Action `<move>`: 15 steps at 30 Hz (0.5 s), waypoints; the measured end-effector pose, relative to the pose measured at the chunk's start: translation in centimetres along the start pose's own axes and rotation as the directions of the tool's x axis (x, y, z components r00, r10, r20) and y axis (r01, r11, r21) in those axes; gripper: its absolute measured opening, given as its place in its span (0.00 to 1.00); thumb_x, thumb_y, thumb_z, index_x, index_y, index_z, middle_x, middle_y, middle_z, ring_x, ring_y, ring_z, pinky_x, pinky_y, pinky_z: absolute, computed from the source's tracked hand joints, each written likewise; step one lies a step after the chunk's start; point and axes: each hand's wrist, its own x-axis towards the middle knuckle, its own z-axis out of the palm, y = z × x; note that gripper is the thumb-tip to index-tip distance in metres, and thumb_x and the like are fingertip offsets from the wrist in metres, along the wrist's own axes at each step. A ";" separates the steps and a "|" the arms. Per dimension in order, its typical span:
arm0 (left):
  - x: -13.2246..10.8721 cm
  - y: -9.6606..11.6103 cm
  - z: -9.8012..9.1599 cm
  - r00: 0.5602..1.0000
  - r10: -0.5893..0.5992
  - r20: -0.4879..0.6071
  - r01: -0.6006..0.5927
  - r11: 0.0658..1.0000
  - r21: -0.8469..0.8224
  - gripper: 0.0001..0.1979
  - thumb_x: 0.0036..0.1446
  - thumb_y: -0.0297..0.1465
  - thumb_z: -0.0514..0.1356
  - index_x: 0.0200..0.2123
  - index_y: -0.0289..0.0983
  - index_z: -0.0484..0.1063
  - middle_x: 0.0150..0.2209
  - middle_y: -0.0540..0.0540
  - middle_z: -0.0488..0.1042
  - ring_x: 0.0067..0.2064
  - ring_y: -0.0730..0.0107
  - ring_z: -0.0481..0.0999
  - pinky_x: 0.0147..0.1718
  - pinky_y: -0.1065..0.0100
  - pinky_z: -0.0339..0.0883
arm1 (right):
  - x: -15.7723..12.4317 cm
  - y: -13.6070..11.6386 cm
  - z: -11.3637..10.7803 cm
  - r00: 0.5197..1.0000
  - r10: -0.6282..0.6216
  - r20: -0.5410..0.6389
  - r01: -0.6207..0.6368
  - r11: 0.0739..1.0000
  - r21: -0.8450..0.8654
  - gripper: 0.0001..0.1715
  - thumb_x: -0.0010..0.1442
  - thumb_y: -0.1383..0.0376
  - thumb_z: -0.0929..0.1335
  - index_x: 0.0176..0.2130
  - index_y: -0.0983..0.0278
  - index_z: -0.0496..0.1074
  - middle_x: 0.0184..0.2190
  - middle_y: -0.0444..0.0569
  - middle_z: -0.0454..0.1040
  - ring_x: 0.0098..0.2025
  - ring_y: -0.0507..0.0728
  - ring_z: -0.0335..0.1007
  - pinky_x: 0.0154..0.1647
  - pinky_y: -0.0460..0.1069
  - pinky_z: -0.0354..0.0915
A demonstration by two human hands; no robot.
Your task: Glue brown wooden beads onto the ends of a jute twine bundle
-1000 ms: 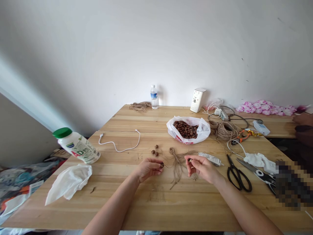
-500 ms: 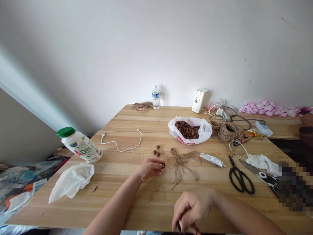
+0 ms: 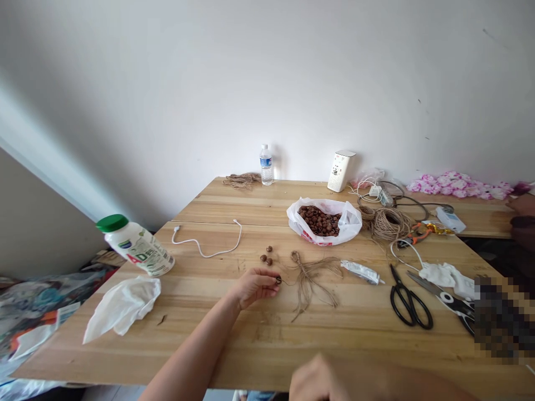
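My left hand (image 3: 254,285) rests on the wooden table (image 3: 259,345), thumb and finger pinched on a small dark brown bead (image 3: 278,279). A thin strand runs from the bead to a bundle of jute twine (image 3: 308,273) knotted at its top, just to the right. Three loose beads (image 3: 267,257) lie a little beyond the hand. My right hand (image 3: 320,381) is at the bottom edge of the view, by the table's front edge; only its back shows and its fingers are hidden.
A white plastic bag of brown beads (image 3: 322,220) sits beyond the twine. A glue tube (image 3: 361,272), black scissors (image 3: 403,301), a second pair (image 3: 447,298), a twine coil (image 3: 387,223) lie right. A tilted green-capped bottle (image 3: 136,248), crumpled tissue (image 3: 121,303) and white cable (image 3: 209,245) lie left.
My right hand has left the twine and drawn back toward me, dropping to the front edge of the table. My left hand has kept its pinch on the bead.
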 end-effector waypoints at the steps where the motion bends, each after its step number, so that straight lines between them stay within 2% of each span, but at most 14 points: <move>1: 0.0 0.0 0.1 1.000 0.001 -0.001 -0.001 1.000 0.001 0.08 0.39 0.18 0.64 0.28 0.27 0.74 0.25 0.40 0.76 0.25 0.67 0.76 0.26 0.68 0.70 | 0.5 0.4 -0.9 0.995 0.010 -0.095 -0.014 0.999 -0.042 0.14 0.62 0.63 0.60 0.43 0.65 0.71 0.37 0.50 0.72 0.37 0.52 0.68 0.38 0.43 0.61; 2: -0.1 0.1 0.1 1.000 0.002 -0.001 -0.002 1.000 0.002 0.08 0.39 0.17 0.64 0.28 0.27 0.74 0.25 0.40 0.76 0.24 0.67 0.76 0.26 0.68 0.70 | 0.9 1.0 -1.9 0.976 0.059 -0.209 -0.082 0.991 -0.103 0.15 0.63 0.64 0.59 0.44 0.66 0.70 0.37 0.51 0.72 0.38 0.53 0.67 0.40 0.44 0.61; 3: -0.1 0.1 0.2 1.000 0.003 -0.003 -0.003 1.000 0.004 0.08 0.39 0.17 0.64 0.28 0.27 0.74 0.24 0.40 0.76 0.24 0.67 0.76 0.26 0.68 0.70 | 1.3 1.6 -3.0 0.937 0.146 -0.318 -0.207 0.964 -0.165 0.15 0.64 0.65 0.59 0.45 0.66 0.69 0.37 0.52 0.72 0.38 0.53 0.67 0.40 0.45 0.61; 5: -0.2 0.1 0.2 1.000 0.003 -0.008 -0.003 1.000 0.005 0.08 0.39 0.17 0.64 0.28 0.27 0.74 0.24 0.41 0.76 0.24 0.67 0.76 0.26 0.68 0.70 | 1.7 2.8 -5.0 0.858 0.284 -0.429 -0.431 0.851 -0.299 0.13 0.64 0.66 0.59 0.42 0.68 0.70 0.38 0.53 0.71 0.37 0.54 0.68 0.37 0.46 0.60; 7: -0.2 0.1 0.3 1.000 -0.001 -0.015 0.001 1.000 0.004 0.08 0.39 0.17 0.64 0.28 0.28 0.74 0.23 0.41 0.76 0.24 0.68 0.75 0.25 0.68 0.70 | 1.6 3.4 -6.4 0.836 0.369 -0.406 -0.533 0.726 -0.436 0.11 0.62 0.67 0.61 0.37 0.68 0.71 0.35 0.54 0.71 0.34 0.55 0.69 0.33 0.46 0.59; 9: -0.1 0.1 0.2 1.000 -0.003 -0.015 0.004 1.000 0.003 0.08 0.39 0.18 0.64 0.27 0.28 0.74 0.23 0.41 0.76 0.24 0.68 0.75 0.25 0.69 0.69 | 0.9 3.6 -6.7 0.829 0.451 -0.330 -0.558 0.628 -0.543 0.09 0.58 0.71 0.62 0.32 0.69 0.72 0.31 0.55 0.71 0.32 0.56 0.70 0.30 0.46 0.58; 12: 0.0 0.0 0.0 1.000 -0.003 0.001 0.003 1.000 0.006 0.07 0.39 0.18 0.64 0.27 0.28 0.74 0.24 0.41 0.76 0.24 0.68 0.75 0.25 0.69 0.70 | -0.3 3.6 -5.3 0.775 0.574 -0.263 -0.590 0.508 -0.628 0.12 0.49 0.81 0.62 0.30 0.70 0.72 0.29 0.56 0.72 0.30 0.59 0.71 0.27 0.47 0.58; 15: 0.0 0.0 -0.1 1.000 -0.005 0.010 0.005 1.000 0.006 0.08 0.39 0.18 0.64 0.28 0.27 0.74 0.24 0.40 0.76 0.25 0.68 0.75 0.26 0.69 0.70 | -1.1 4.3 -3.0 0.741 0.608 -0.286 -0.616 0.445 -0.649 0.19 0.46 0.85 0.60 0.32 0.72 0.73 0.31 0.59 0.73 0.31 0.60 0.71 0.28 0.48 0.59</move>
